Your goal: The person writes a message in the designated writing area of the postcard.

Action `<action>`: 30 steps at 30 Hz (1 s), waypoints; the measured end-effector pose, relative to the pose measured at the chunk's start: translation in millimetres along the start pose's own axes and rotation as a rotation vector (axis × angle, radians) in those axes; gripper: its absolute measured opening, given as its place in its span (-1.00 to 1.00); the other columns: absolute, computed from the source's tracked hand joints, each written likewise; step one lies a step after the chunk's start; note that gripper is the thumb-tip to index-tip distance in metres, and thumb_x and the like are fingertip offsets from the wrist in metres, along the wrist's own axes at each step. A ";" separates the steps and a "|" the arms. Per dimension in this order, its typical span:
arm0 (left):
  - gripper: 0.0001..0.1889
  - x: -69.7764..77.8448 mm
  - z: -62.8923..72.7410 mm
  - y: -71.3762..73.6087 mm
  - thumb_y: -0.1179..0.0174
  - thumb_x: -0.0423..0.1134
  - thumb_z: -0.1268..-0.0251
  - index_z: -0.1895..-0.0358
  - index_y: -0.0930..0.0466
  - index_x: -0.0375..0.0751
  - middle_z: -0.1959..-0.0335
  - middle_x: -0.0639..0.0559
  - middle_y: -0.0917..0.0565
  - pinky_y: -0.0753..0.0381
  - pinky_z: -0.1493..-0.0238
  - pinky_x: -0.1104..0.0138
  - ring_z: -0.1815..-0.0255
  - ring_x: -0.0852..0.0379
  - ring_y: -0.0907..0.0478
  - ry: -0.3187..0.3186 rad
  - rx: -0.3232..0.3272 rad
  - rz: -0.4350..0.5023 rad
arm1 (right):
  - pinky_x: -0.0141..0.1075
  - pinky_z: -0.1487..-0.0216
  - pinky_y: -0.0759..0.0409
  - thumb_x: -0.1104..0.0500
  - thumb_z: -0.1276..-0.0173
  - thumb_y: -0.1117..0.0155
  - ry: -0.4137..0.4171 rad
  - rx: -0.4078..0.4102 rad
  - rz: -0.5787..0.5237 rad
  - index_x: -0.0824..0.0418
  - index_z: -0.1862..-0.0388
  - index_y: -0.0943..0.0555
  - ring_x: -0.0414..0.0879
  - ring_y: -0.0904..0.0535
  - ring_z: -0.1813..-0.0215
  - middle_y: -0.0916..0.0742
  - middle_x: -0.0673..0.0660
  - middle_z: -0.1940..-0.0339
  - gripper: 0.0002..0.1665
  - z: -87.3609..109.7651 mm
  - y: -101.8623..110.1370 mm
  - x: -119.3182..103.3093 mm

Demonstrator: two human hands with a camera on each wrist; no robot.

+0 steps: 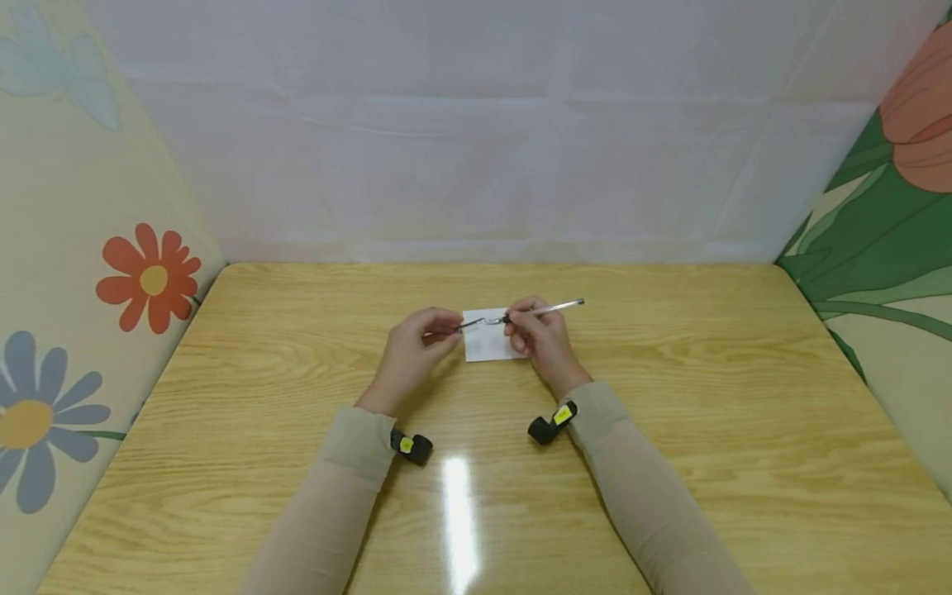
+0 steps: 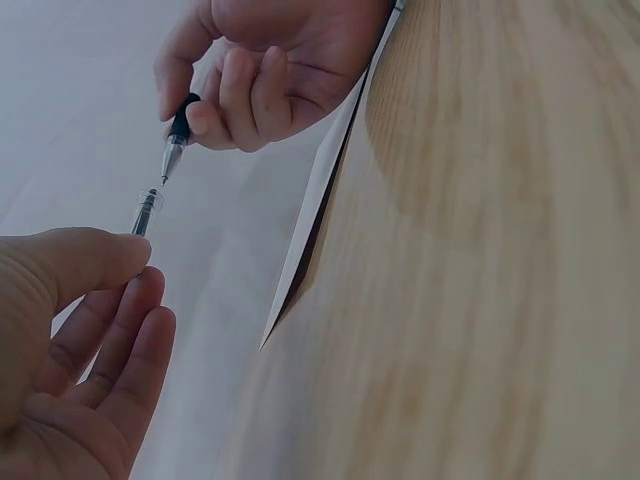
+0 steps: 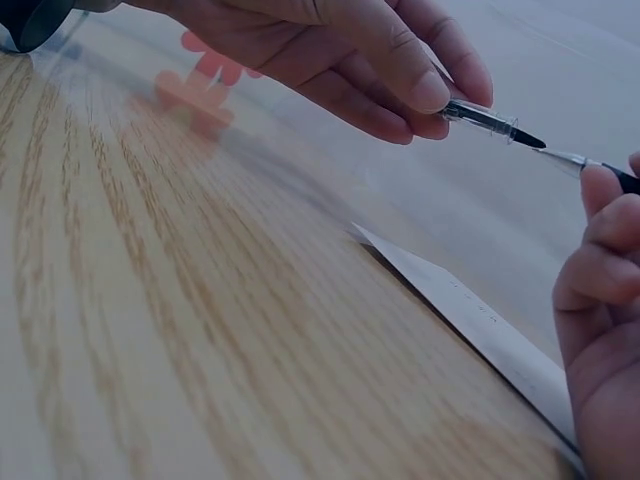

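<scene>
In the head view my left hand (image 1: 420, 343) and right hand (image 1: 546, 335) face each other over a small white sheet of paper (image 1: 487, 345). Thumb and fingers of the left hand pinch a clear pen cap (image 3: 485, 118) with a dark clip, its open end turned toward the pen. The right hand grips a pen (image 1: 558, 307) by its black grip section, with its clear barrel sticking out to the right. A silver cone tip (image 2: 172, 158) points at the cap's mouth, very close to it in both wrist views. Fingers hide part of the cap.
The paper lies on a wood-grain table (image 1: 297, 372), with one edge slightly raised in the wrist views. Behind the table hangs a white cloth (image 1: 461, 165). Panels with painted flowers (image 1: 152, 281) stand at both sides. Black wrist cameras (image 1: 412, 447) sit at the cuffs.
</scene>
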State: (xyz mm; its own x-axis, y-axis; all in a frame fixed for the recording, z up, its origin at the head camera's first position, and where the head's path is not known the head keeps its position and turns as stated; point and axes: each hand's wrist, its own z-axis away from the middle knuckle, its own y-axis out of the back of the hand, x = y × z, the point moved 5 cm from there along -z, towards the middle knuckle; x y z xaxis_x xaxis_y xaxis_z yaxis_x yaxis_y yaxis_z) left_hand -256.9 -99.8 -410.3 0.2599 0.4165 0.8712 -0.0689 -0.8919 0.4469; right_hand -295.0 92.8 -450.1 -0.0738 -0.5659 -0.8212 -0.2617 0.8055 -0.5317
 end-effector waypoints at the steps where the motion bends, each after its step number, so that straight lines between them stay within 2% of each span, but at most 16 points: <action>1: -0.73 0.4 0.0 -0.4 -0.30 -0.46 -0.35 -0.08 -0.65 -0.38 -0.02 -0.20 -0.69 -0.64 -0.17 0.18 -0.05 -0.09 -0.64 -0.002 0.000 -0.001 | -0.54 0.67 -0.28 0.30 -0.32 -0.36 0.001 -0.006 -0.004 0.42 0.34 -0.53 -0.30 -0.39 0.69 -0.65 0.05 0.62 -0.80 0.1 -0.1 0.1; 7: -0.74 1.6 0.6 -3.1 -0.31 -0.46 -0.34 -0.06 -0.66 -0.39 0.00 -0.21 -0.69 -0.66 -0.14 0.17 -0.02 -0.09 -0.65 -0.024 0.004 0.000 | -0.53 0.67 -0.28 0.39 -0.37 -0.20 -0.011 -0.024 0.023 0.35 0.36 -0.55 -0.29 -0.39 0.69 -0.65 0.04 0.62 -0.92 0.7 -0.3 0.2; 12: -0.76 2.6 1.5 -5.0 -0.31 -0.48 -0.33 -0.04 -0.66 -0.41 0.02 -0.25 -0.69 -0.67 -0.13 0.13 0.00 -0.13 -0.65 -0.043 0.010 0.018 | -0.52 0.66 -0.28 0.45 -0.40 -0.07 -0.031 -0.044 0.053 0.25 0.36 -0.58 -0.29 -0.39 0.68 -0.66 0.03 0.61 -0.80 1.4 -1.8 0.0; 30: -0.77 6.3 2.1 -7.2 -0.31 -0.46 -0.34 -0.03 -0.67 -0.38 0.02 -0.23 -0.69 -0.67 -0.13 0.13 0.00 -0.11 -0.65 -0.051 0.013 0.007 | -0.52 0.65 -0.30 0.43 -0.42 -0.08 -0.044 -0.067 0.092 0.15 0.34 -0.56 -0.29 -0.39 0.67 -0.68 0.03 0.60 -0.78 2.9 -3.9 -1.4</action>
State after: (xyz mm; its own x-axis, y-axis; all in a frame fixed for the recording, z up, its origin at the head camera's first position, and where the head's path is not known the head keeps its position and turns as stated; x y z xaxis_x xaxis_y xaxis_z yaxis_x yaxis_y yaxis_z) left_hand -252.7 -91.1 -408.5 0.3078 0.4010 0.8628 -0.0581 -0.8972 0.4377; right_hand -291.1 90.9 -447.5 -0.0584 -0.4803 -0.8752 -0.3195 0.8396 -0.4394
